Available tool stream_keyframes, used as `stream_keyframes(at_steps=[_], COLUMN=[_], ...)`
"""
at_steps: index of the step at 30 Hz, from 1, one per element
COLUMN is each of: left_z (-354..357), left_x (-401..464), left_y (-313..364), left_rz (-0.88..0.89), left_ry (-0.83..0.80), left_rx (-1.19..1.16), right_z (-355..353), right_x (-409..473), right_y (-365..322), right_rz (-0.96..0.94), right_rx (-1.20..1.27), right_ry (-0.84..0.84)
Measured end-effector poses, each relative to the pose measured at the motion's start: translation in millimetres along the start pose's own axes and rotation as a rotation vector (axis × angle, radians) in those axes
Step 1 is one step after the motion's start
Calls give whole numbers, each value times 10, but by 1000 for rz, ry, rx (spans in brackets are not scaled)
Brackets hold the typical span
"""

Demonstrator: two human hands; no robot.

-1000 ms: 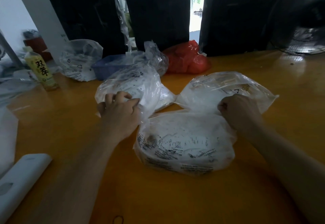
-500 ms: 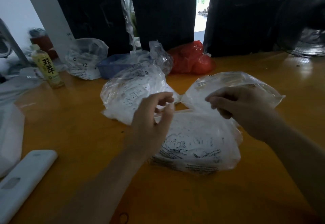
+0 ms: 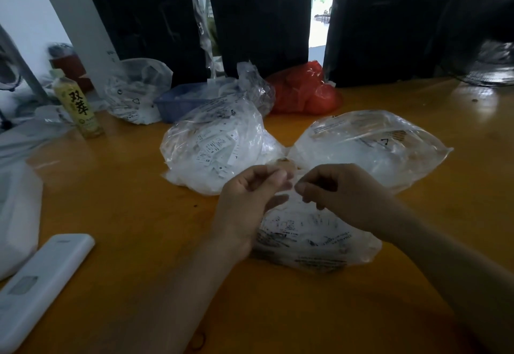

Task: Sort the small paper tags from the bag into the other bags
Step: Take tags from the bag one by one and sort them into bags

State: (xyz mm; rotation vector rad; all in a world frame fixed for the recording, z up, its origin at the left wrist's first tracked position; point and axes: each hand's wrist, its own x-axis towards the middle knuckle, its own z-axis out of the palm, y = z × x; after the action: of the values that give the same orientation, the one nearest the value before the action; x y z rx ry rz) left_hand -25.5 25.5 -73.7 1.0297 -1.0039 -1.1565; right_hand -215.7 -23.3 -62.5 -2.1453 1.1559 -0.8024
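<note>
Here, the near bag [image 3: 314, 238] at 6 o'clock is pinched at its top by the curled left hand [image 3: 251, 198] and right hand [image 3: 338, 195].

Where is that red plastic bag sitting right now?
The red bag sits at the table's far edge, centre-right, against the black panels, just right of the blue tray.

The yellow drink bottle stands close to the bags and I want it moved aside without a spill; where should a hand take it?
Grip the yellow drink bottle around its body, below the cap, coming from the near side; it stands upright, and that side looks unobstructed.
</note>
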Motion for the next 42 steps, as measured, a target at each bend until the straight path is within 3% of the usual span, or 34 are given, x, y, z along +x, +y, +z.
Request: stream_keyframes(at_steps=[3,8,11,15,20,24,28,32,36,42], left_z=[-51,-101,-110,-121,-99,-61,-47,-31,-29,-20], left_x=[32,51,45,53,55,59,41,19,6,-7], left_y=[47,73,67,43,35,-26,-73,-81,-76,-94], left_rz=[-70,-163,-207,-238,-242,-182,-117,-88,-68,-12], left_ry=[-6,-8,17,9,-27,-42,-64,-102,-144,-177], left_rx=[-219,-261,-274,-265,-431,-344,-242,-195,-166,-66], right_z=[-44,47,152,130,-26,-114,-160,-193,-182,-118], right_x=[22,-9,-2,25,31,41,39,11,-28,-19], right_y=[39,68,81,69,72,56,31,-17,-71,-72], right_rz=[-80,-174,-155,-83,99,202,165,77,-52,-63], right_rx=[-219,-465,-586,-429,17,387,628,655,464,333], right_ry=[158,-236,-250,-146,39,118,190,240,233,208])
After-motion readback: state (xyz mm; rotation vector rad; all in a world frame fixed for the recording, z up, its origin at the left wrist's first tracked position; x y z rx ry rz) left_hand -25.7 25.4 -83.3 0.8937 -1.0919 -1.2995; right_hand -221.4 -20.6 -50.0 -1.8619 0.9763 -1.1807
